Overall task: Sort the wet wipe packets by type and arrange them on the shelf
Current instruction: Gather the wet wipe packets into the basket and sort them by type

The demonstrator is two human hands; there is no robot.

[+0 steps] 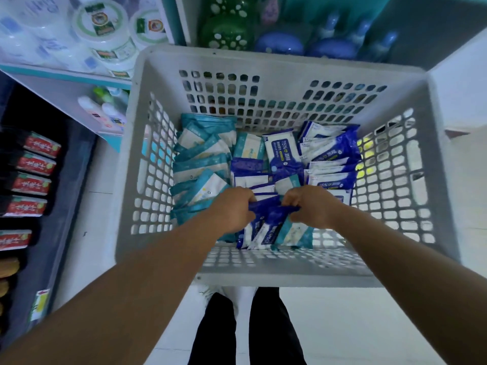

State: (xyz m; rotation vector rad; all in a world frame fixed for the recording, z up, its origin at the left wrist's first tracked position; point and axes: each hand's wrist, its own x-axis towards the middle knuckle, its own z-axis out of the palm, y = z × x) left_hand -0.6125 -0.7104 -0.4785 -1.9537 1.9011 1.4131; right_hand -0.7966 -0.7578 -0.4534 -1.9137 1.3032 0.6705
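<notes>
While both hands curl round one bunch of dark blue packets [266,222], the left hand [233,209] grasps its left end and the right hand [309,206] its right, low in the grey basket [263,59]; teal packets [200,164] lie just left.

White tiled floor [355,325]. Left of it, dark shelving [52,233] with red-labelled packs [31,184]. Beyond that shelving, a teal-edged white shelf [52,72] bearing white tubs [102,27]; green and blue bottles [279,43] to its right.
</notes>
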